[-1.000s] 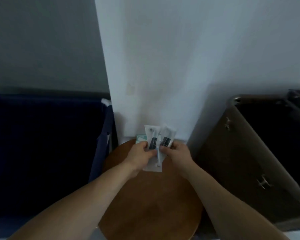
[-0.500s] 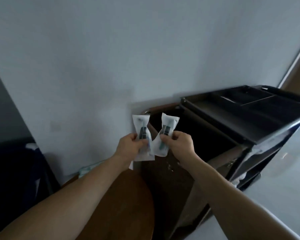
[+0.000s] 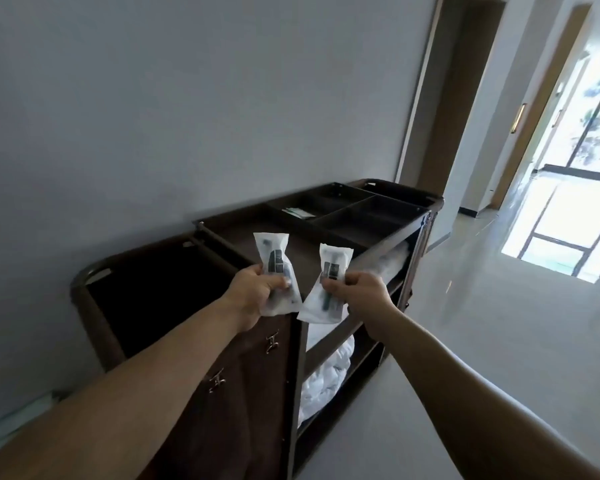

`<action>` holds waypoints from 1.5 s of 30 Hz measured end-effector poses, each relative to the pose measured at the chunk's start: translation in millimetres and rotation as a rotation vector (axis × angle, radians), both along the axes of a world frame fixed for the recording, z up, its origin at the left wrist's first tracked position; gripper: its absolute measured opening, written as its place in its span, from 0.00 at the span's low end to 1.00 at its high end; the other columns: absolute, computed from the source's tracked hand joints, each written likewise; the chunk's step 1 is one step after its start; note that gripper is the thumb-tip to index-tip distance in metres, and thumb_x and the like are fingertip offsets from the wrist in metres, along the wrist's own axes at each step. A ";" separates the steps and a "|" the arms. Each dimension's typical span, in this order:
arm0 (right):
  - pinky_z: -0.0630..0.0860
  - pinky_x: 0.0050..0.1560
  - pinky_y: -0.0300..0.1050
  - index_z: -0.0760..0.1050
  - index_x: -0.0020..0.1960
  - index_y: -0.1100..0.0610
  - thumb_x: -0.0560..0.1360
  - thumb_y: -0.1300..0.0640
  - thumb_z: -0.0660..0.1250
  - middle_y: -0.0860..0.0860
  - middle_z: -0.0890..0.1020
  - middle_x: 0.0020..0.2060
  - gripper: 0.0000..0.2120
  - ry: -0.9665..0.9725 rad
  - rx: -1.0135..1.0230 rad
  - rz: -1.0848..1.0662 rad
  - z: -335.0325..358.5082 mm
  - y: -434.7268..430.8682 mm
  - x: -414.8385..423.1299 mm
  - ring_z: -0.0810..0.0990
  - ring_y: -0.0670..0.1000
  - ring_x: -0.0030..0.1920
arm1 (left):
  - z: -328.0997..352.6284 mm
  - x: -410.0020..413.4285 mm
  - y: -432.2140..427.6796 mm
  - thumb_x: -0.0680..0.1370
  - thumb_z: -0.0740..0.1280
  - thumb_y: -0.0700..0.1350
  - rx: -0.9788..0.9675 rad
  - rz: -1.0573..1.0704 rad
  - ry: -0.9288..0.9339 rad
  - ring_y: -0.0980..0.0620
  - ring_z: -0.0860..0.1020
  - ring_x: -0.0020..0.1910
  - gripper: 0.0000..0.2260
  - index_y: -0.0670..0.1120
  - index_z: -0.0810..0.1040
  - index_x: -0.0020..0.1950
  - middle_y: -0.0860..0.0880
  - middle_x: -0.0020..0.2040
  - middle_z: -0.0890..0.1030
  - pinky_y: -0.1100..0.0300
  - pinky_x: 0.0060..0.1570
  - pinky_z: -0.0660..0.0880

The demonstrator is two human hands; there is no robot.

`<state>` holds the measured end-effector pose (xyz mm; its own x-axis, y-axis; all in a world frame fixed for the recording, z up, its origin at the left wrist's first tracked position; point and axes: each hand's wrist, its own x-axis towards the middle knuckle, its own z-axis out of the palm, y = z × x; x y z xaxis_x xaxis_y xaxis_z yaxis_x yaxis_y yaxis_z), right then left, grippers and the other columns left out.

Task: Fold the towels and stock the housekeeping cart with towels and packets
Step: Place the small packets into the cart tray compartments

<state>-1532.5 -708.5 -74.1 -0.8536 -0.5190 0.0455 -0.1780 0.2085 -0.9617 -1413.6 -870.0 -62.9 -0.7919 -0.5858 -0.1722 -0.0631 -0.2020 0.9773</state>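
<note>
My left hand (image 3: 253, 292) pinches a white packet (image 3: 273, 261) with a dark item inside. My right hand (image 3: 359, 289) pinches a second white packet (image 3: 329, 306) beside it. Both packets hang in the air over the near end of the dark brown housekeeping cart (image 3: 420, 202). The cart's top tray has several compartments, and one holds a flat pale packet (image 3: 297, 212). White towels (image 3: 326, 379) lie bunched on the cart's lower shelves, and another white towel (image 3: 392, 259) shows on the upper shelf.
The cart's dark linen bag (image 3: 243, 382) with metal clasps takes up its near end, against a grey wall (image 3: 187, 116). A glossy corridor floor (image 3: 482, 306) runs to the right toward doorways and a bright window (image 3: 575, 202). A pale green thing (image 3: 11, 420) lies at the lower left.
My view has swung right from the round wooden table to the cart. Both hands have carried the packets along and moved them slightly apart, over the cart's top.
</note>
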 end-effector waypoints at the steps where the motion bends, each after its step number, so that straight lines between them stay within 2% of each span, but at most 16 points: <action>1: 0.76 0.31 0.34 0.83 0.37 0.55 0.71 0.53 0.77 0.44 0.83 0.28 0.08 -0.013 -0.005 -0.010 -1.2 9.9 -12.6 0.80 0.39 0.29 | -1.6 -16.3 7.2 0.74 0.70 0.31 -0.004 -0.018 -0.003 0.38 0.81 0.53 0.15 0.36 0.77 0.61 0.37 0.55 0.82 0.43 0.59 0.77; 3: 0.83 0.44 0.45 0.84 0.39 0.57 0.70 0.53 0.79 0.52 0.86 0.36 0.08 -0.033 -0.007 -0.050 -6.1 24.8 -35.6 0.84 0.49 0.38 | -5.9 -46.9 17.5 0.74 0.70 0.30 -0.017 -0.048 -0.017 0.37 0.81 0.54 0.14 0.36 0.77 0.60 0.36 0.55 0.82 0.42 0.59 0.77; 5: 0.82 0.48 0.54 0.83 0.41 0.61 0.69 0.53 0.79 0.59 0.85 0.41 0.12 -0.046 -0.012 -0.093 -11.7 33.7 -56.0 0.83 0.54 0.40 | -11.1 -75.8 21.3 0.74 0.70 0.30 -0.032 -0.072 -0.031 0.37 0.81 0.53 0.14 0.36 0.78 0.59 0.37 0.53 0.82 0.41 0.58 0.77; 7: 0.82 0.40 0.49 0.83 0.40 0.60 0.68 0.53 0.80 0.57 0.85 0.38 0.11 -0.062 -0.016 -0.127 -16.5 39.7 -79.6 0.82 0.49 0.36 | -15.2 -108.1 21.2 0.74 0.70 0.31 -0.055 -0.103 -0.045 0.39 0.82 0.52 0.12 0.38 0.80 0.57 0.38 0.52 0.83 0.42 0.56 0.79; 9: 0.76 0.30 0.37 0.82 0.36 0.57 0.68 0.53 0.80 0.50 0.84 0.31 0.10 -0.079 -0.014 -0.160 -18.7 43.6 -105.5 0.80 0.43 0.30 | -16.9 -144.9 17.5 0.74 0.71 0.32 -0.070 -0.131 -0.036 0.40 0.82 0.51 0.10 0.39 0.81 0.54 0.39 0.51 0.84 0.44 0.56 0.79; 11: 0.72 0.26 0.32 0.81 0.34 0.57 0.69 0.54 0.79 0.45 0.82 0.26 0.10 -0.081 -0.004 -0.216 -19.0 47.3 -136.8 0.77 0.39 0.25 | -17.4 -185.2 14.3 0.74 0.71 0.32 -0.057 -0.173 -0.016 0.41 0.83 0.49 0.08 0.39 0.81 0.52 0.39 0.49 0.84 0.45 0.55 0.79; 13: 0.69 0.25 0.32 0.80 0.35 0.61 0.71 0.55 0.78 0.44 0.79 0.24 0.12 -0.071 0.005 -0.269 -14.9 50.0 -168.9 0.74 0.39 0.22 | -16.4 -225.4 9.4 0.74 0.71 0.32 -0.051 -0.223 0.005 0.44 0.83 0.46 0.08 0.38 0.81 0.52 0.41 0.47 0.84 0.47 0.54 0.80; 16: 0.68 0.27 0.35 0.79 0.44 0.70 0.71 0.53 0.77 0.51 0.77 0.29 0.19 -0.040 0.019 -0.342 -9.5 51.6 -214.8 0.71 0.44 0.26 | -18.4 -278.1 2.4 0.73 0.72 0.33 -0.051 -0.256 0.013 0.46 0.83 0.45 0.07 0.40 0.81 0.51 0.44 0.44 0.84 0.49 0.52 0.80; 20: 0.68 0.24 0.34 0.82 0.44 0.66 0.70 0.52 0.78 0.50 0.78 0.30 0.16 -0.043 0.039 -0.379 -9.8 49.4 -268.3 0.70 0.41 0.22 | -25.0 -334.0 -3.6 0.74 0.72 0.35 -0.069 -0.284 -0.028 0.47 0.84 0.46 0.08 0.41 0.82 0.51 0.45 0.44 0.85 0.51 0.50 0.80; 26: 0.70 0.25 0.31 0.82 0.39 0.59 0.69 0.53 0.79 0.44 0.81 0.26 0.10 -0.035 0.031 -0.331 -12.9 38.2 -353.3 0.76 0.38 0.24 | -27.4 -409.9 -4.6 0.74 0.71 0.34 -0.085 -0.277 -0.049 0.46 0.84 0.47 0.08 0.41 0.81 0.53 0.43 0.47 0.85 0.53 0.49 0.80; 32: 0.78 0.36 0.40 0.83 0.38 0.55 0.70 0.49 0.78 0.49 0.85 0.34 0.10 -0.008 0.038 -0.199 -6.7 24.2 -451.5 0.83 0.45 0.34 | -17.0 -479.9 -5.9 0.75 0.70 0.33 -0.123 -0.122 -0.061 0.45 0.82 0.47 0.07 0.41 0.80 0.52 0.42 0.48 0.83 0.49 0.54 0.79; 35: 0.76 0.32 0.36 0.82 0.39 0.56 0.71 0.49 0.77 0.47 0.84 0.32 0.11 0.024 0.052 -0.141 6.2 14.0 -498.7 0.81 0.43 0.32 | -9.5 -509.3 -12.4 0.75 0.70 0.33 -0.132 -0.016 -0.074 0.43 0.82 0.49 0.09 0.39 0.80 0.54 0.39 0.50 0.83 0.46 0.57 0.78; 37: 0.76 0.31 0.35 0.83 0.41 0.57 0.72 0.49 0.76 0.47 0.84 0.33 0.11 0.044 0.065 -0.091 12.7 3.0 -526.1 0.81 0.43 0.32 | -8.6 -524.8 -18.8 0.75 0.70 0.33 -0.124 0.060 -0.066 0.44 0.82 0.46 0.09 0.38 0.80 0.54 0.40 0.48 0.83 0.48 0.53 0.79; 40: 0.82 0.43 0.45 0.83 0.46 0.60 0.74 0.51 0.75 0.53 0.86 0.41 0.11 0.030 0.077 0.000 14.4 -26.1 -560.1 0.84 0.50 0.40 | -10.3 -539.6 -33.8 0.74 0.70 0.33 -0.105 0.139 -0.078 0.46 0.81 0.41 0.07 0.38 0.80 0.52 0.42 0.44 0.83 0.55 0.40 0.78; 43: 0.82 0.50 0.50 0.83 0.47 0.61 0.75 0.53 0.74 0.56 0.85 0.44 0.10 0.041 0.141 0.112 16.7 -67.9 -588.0 0.84 0.53 0.43 | -7.7 -553.7 -61.1 0.74 0.70 0.35 -0.117 0.213 -0.096 0.44 0.83 0.45 0.06 0.39 0.81 0.51 0.41 0.46 0.84 0.50 0.48 0.79; 45: 0.79 0.47 0.47 0.83 0.48 0.63 0.74 0.54 0.74 0.56 0.84 0.42 0.11 0.070 0.166 0.176 19.5 -99.6 -607.6 0.82 0.51 0.39 | -3.7 -567.2 -84.1 0.75 0.70 0.37 -0.140 0.269 -0.087 0.44 0.82 0.45 0.05 0.40 0.81 0.50 0.41 0.46 0.84 0.52 0.44 0.80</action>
<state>-2140.1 -808.0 -54.6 -0.7473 -0.6645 0.0030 -0.2902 0.3223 -0.9010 -1980.8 -954.1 -66.6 -0.5915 -0.7949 -0.1354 -0.1107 -0.0863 0.9901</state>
